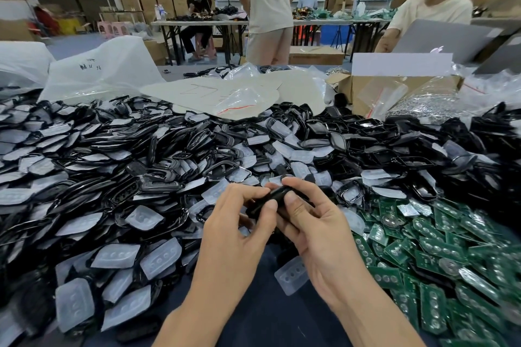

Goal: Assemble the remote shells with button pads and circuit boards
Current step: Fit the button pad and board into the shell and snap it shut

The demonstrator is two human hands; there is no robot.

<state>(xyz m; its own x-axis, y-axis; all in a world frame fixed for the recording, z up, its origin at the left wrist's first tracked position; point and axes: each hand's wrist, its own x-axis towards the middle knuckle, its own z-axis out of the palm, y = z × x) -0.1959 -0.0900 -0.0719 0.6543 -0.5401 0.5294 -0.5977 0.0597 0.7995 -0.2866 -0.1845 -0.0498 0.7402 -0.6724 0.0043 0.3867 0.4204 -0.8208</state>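
Both my hands hold one black remote shell (277,196) above the table's near middle. My left hand (239,222) grips its left end, thumb on top. My right hand (313,222) curls round the right end, thumb pressing on the shell's top. Most of the shell is hidden by my fingers. A huge heap of black shells (141,172) mixed with translucent button pads (115,255) covers the left and centre. Green circuit boards (439,251) are piled at the right. One loose button pad (291,275) lies on the dark cloth below my right hand.
A cardboard box (366,87) with plastic bags of small metal parts stands at the back right. White plastic bags (101,70) and card sheets (214,90) lie behind the heap. A person at a laptop (445,39) sits opposite; others work at far tables.
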